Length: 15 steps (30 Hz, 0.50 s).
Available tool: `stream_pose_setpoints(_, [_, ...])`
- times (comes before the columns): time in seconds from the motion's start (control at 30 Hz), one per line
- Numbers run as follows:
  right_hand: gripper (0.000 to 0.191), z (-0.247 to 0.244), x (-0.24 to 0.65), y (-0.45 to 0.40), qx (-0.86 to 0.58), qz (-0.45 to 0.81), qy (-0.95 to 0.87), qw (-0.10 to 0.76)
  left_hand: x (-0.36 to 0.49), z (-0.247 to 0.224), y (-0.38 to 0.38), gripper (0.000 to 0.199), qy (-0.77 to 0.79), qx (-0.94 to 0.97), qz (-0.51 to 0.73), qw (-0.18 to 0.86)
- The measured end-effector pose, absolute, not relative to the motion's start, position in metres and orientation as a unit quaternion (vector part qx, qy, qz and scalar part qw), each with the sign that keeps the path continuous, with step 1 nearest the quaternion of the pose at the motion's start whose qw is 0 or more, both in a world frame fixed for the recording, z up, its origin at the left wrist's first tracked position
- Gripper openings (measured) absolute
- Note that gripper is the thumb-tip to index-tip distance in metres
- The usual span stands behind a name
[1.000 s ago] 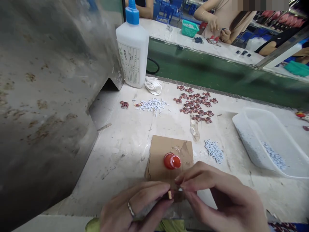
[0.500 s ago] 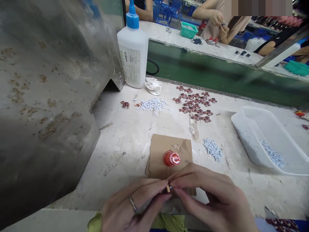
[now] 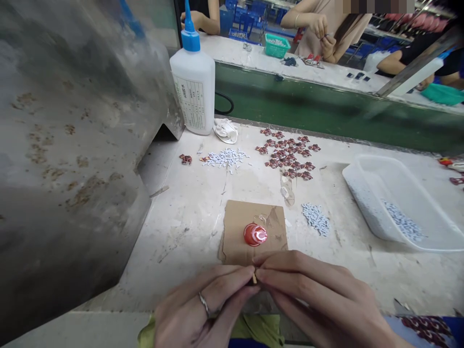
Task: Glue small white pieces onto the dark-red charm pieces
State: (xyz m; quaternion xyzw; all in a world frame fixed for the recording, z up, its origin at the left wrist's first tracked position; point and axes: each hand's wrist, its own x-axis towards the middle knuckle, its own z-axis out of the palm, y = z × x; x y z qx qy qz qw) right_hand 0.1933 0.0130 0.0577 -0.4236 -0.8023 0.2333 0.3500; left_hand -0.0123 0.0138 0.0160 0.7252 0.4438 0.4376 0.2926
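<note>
My left fingers [image 3: 235,277] pinch a tiny tan thing [image 3: 254,279]; my right fingers [image 3: 281,279], pressed together, touch it near a red cup [image 3: 255,235]

A white, scuffed worktable [image 3: 181,212] is carrying everything here. Near its far edge a white glue bottle [image 3: 197,94] with a blue nozzle is standing upright, and a crumpled white wad [image 3: 225,130] is lying just beside it. One brown figurine [image 3: 186,159] is lying alone, left of a loose scatter of pale blue pieces [image 3: 228,158]. Farther right, a cluster of brown figurines [image 3: 290,153] is spreading out in uneven rows. Nearer, a cardboard piece [image 3: 235,217] is lying flat, between a denser pale blue heap [image 3: 316,219] on its right and a thin flat strip [image 3: 158,191] well to its left. A translucent plastic tub [image 3: 357,203] is resting at the right.
</note>
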Motion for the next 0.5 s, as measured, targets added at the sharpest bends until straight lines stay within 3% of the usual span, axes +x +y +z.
stream_pose_setpoints(0.2, [0.032, 0.0539, 0.1906, 0.0149, -0.427, 0.279, -0.774, 0.376, -0.0162, 0.0156, 0.0174, 0.029, 0.429, 0.724, 0.440, 0.313])
stream_pose_setpoints(0.37, [0.051, 0.0520, 0.1936, 0.0122, -0.483, 0.325, -0.720, 0.378, -0.0192, 0.0160, 0.0121, 0.037, 0.442, 0.711, 0.446, 0.317])
stream_pose_setpoints(0.5, [0.039, 0.0523, 0.1930, 0.0138, -0.482, 0.371, -0.702, 0.372, -0.0214, 0.0165, 0.0118, 0.037, 0.436, 0.724, 0.438, 0.306])
